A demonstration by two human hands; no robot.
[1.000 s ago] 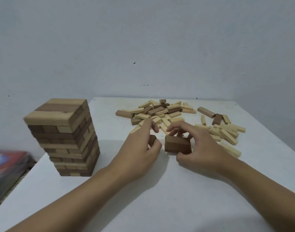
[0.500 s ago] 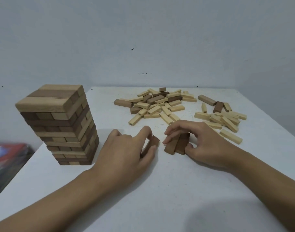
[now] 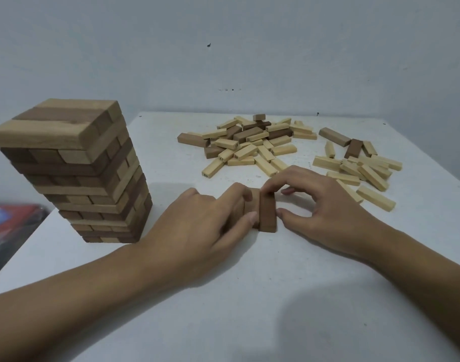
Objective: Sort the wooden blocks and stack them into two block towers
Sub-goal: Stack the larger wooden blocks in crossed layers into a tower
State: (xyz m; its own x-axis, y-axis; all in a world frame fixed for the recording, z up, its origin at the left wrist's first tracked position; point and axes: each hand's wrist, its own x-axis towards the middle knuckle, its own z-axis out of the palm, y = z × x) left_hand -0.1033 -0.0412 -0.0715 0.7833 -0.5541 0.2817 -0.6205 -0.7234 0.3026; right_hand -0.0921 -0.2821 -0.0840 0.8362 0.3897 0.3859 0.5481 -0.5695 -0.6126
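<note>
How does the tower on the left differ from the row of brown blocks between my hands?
The tower rises many layers high; the row of brown blocks is one layer. The tower mixes light and dark wood; the row is all brown. The tower stands untouched; the left hand and right hand grip the row. Both are wooden blocks laid side by side.

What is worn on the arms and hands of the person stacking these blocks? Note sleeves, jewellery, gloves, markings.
Nothing shows. The left hand and right hand are bare: no gloves, rings or markings. The left forearm and right forearm are bare to the frame's edge, with no sleeve, watch or bracelet. Visible fingernails are short and unpainted.
</note>
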